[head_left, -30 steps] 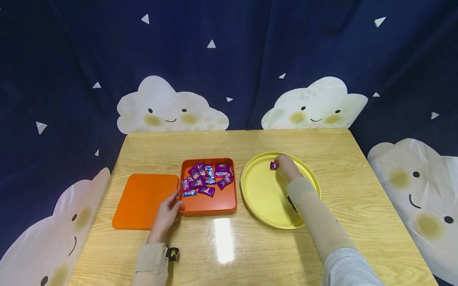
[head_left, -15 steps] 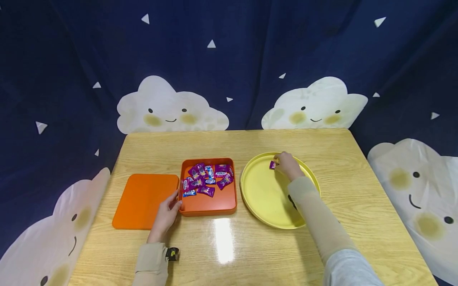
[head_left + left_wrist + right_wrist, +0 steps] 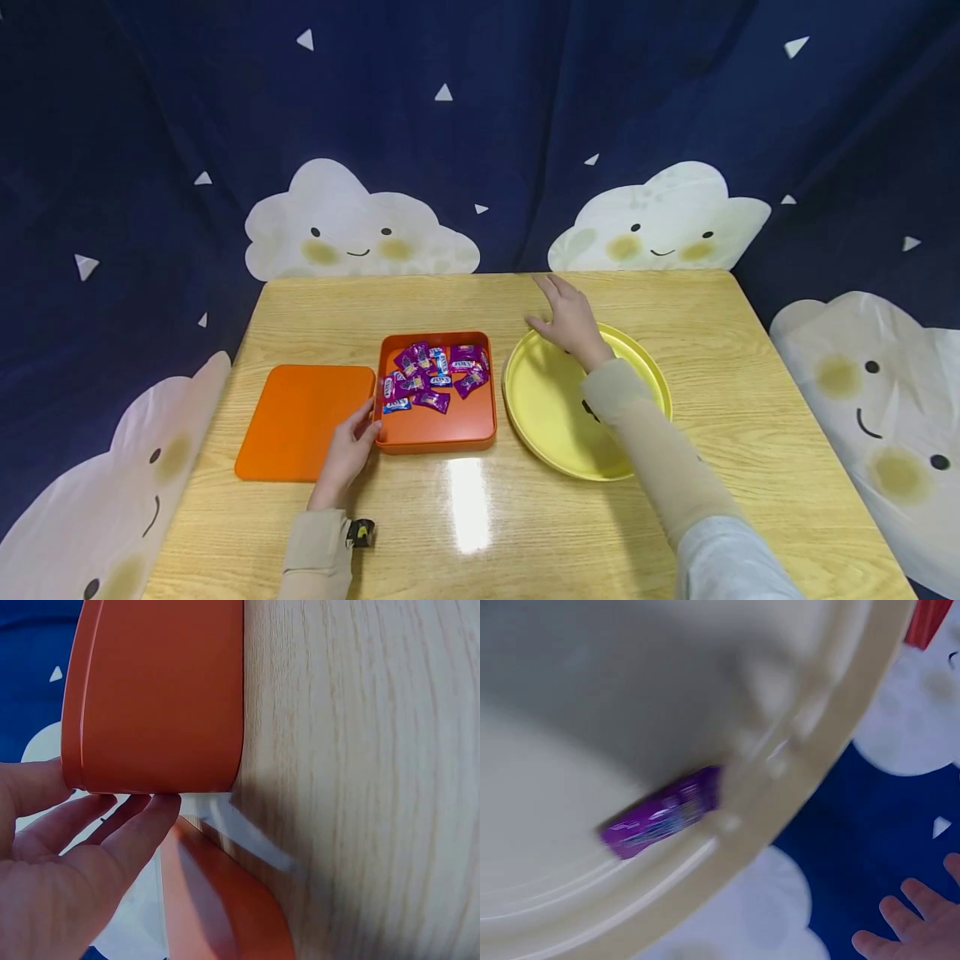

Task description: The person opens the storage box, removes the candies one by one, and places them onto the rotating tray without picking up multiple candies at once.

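My left hand (image 3: 351,454) rests its fingertips against the outside of the orange square box (image 3: 435,429), at its left wall; the left wrist view shows the fingers lightly bent there. Several purple and blue wrapped candies (image 3: 431,401) lie inside the box. My right hand (image 3: 573,325) is raised over the far side of the round yellow tray (image 3: 555,425), fingers spread and holding nothing. One purple wrapped candy (image 3: 664,812) lies inside the tray by its rim in the right wrist view; the hand mostly hides it in the head view.
A flat orange square lid (image 3: 303,425) lies left of the box on the wooden table (image 3: 420,533). Behind the table's far edge hangs a dark blue curtain (image 3: 510,125) printed with clouds and triangles.
My right hand has let go of the purple candy, which now lies in the tray. That hand has lifted toward the far left and spread its fingers. The left hand stays put.
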`<state>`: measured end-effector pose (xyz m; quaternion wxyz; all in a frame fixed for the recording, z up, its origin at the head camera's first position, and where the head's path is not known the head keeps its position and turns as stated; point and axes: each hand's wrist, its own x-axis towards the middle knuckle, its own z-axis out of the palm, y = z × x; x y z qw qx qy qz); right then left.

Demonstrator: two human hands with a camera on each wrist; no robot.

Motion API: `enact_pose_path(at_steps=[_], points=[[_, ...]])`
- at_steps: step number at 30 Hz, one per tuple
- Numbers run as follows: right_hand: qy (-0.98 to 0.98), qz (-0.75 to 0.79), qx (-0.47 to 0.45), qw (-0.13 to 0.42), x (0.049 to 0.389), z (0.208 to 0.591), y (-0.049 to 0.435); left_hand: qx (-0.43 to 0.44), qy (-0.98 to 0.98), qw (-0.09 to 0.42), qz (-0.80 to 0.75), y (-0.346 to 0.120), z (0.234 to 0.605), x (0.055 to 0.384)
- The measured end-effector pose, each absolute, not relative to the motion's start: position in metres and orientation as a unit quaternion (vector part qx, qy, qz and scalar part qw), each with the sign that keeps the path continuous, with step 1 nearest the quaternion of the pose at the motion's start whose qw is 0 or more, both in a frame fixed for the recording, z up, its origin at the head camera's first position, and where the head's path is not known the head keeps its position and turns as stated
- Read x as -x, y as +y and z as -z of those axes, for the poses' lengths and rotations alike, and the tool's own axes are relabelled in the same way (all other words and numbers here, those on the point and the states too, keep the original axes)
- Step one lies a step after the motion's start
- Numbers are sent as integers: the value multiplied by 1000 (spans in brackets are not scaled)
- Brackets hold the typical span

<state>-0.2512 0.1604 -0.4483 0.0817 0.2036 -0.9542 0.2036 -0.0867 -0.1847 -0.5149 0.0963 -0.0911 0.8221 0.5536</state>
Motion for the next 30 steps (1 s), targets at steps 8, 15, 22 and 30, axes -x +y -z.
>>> enact_pose_path(at_steps=[8,15,22,30], points=[[-953,-174,-237,66,250,440,113,94,822,99,-553,-185,513,86],[-949,-156,-271,27,241,438,67,92,825,93,-550,-184,514,86],[-943,-114,-314,-8,230,446,31,94,824,93,-551,-184,514,86],[-932,-72,-344,-88,214,456,6,96,823,91,-553,-184,514,86]])
